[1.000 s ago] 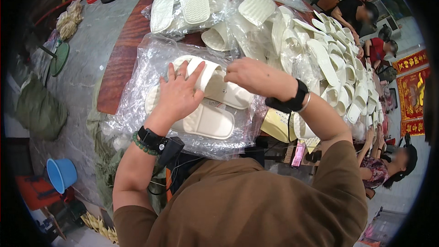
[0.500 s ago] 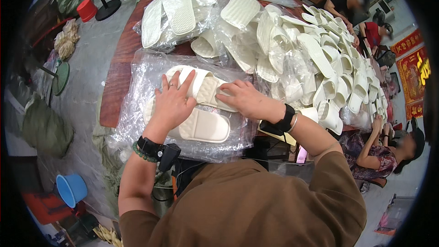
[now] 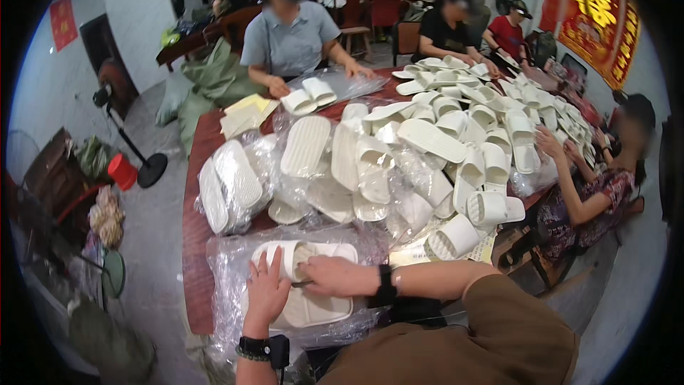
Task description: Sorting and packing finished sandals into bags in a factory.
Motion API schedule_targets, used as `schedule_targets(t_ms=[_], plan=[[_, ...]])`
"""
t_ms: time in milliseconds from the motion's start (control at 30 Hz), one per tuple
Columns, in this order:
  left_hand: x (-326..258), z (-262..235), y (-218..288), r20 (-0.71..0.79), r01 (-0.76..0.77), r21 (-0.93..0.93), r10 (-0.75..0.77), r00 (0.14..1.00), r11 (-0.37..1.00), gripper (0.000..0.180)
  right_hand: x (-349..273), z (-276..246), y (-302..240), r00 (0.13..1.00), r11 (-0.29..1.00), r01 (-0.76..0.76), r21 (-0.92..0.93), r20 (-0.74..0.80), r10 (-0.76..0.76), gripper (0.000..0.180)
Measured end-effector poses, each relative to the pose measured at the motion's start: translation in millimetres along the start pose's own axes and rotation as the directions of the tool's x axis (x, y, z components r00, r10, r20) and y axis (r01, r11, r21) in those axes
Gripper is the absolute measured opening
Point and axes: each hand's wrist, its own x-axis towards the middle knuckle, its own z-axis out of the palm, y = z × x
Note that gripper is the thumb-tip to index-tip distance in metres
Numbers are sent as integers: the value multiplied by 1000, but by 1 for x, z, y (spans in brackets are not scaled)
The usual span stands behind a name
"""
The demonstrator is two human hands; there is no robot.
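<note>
Two white slippers lie side by side in front of me, the far slipper (image 3: 340, 251) and the near slipper (image 3: 320, 308), on a clear plastic bag (image 3: 229, 253). My left hand (image 3: 268, 291) rests across the left part of the pair, fingers stretched and a little apart, touching the far slipper's strap. From the right, my right hand (image 3: 333, 275) reaches onto the far slipper, its fingers bent and closed at the strap's edge. The fingertips are partly hidden there.
A heap of white slippers (image 3: 431, 139) covers the right of the red-brown table (image 3: 196, 257). Bagged slippers (image 3: 242, 171) lie beyond my pair, near yellow sheets (image 3: 246, 114). A co-worker in a blue shirt (image 3: 292, 39) handles slippers across the table; another person (image 3: 584, 199) sits at right.
My view has tilted up, showing more of the room. My right hand has moved left along the far slipper to its strap; my left hand stays on the pair.
</note>
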Motion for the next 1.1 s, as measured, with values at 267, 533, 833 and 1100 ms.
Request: schedule_targets(t_ms=[267,533,833,1100], plan=[[-8,-32,-19,75,111,-935,-118,990,336,64,32,28,-9,987,998,-50,-24,-155,46,40],[-10,8,-78,-24,-31,-998,-117,993,-54,53,23,17,-10,995,995,-51,88,-81,58,36],[2,45,-119,-104,-104,-994,-37,994,-13,47,-52,-121,-24,956,911,258,323,-218,-194,35],[-11,29,-67,-206,-145,-940,-175,963,309,48,-121,-268,108,792,957,-269,109,-541,285,44]])
